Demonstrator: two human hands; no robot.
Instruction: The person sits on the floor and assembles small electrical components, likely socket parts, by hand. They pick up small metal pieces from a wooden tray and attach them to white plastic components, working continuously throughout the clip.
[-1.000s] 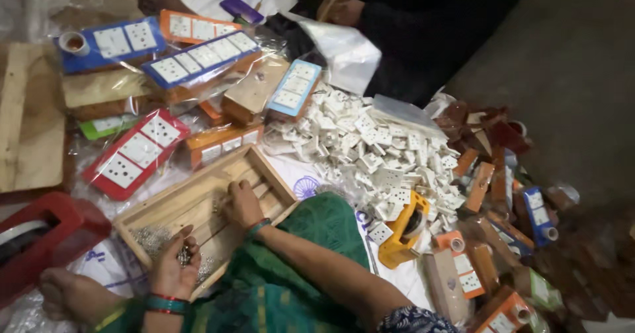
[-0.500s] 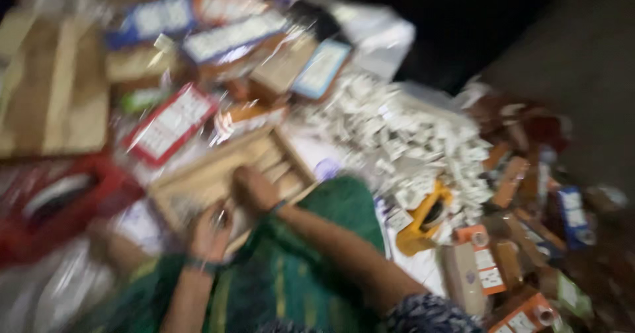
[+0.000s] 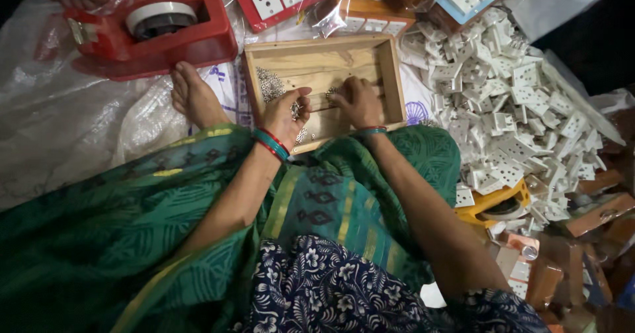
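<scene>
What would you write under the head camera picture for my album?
Both hands, left hand and right hand, sort small metal screws in a wooden tray.

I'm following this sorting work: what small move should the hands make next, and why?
Probably the right hand pinches another screw from the tray and passes it to the left hand, which already cups a few; more screws lie loose beside it.

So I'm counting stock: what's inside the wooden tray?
Inside the wooden tray lie small silvery metal parts, heaped at its left. The left hand holds some; the right hand covers whatever lies beneath it.
</scene>
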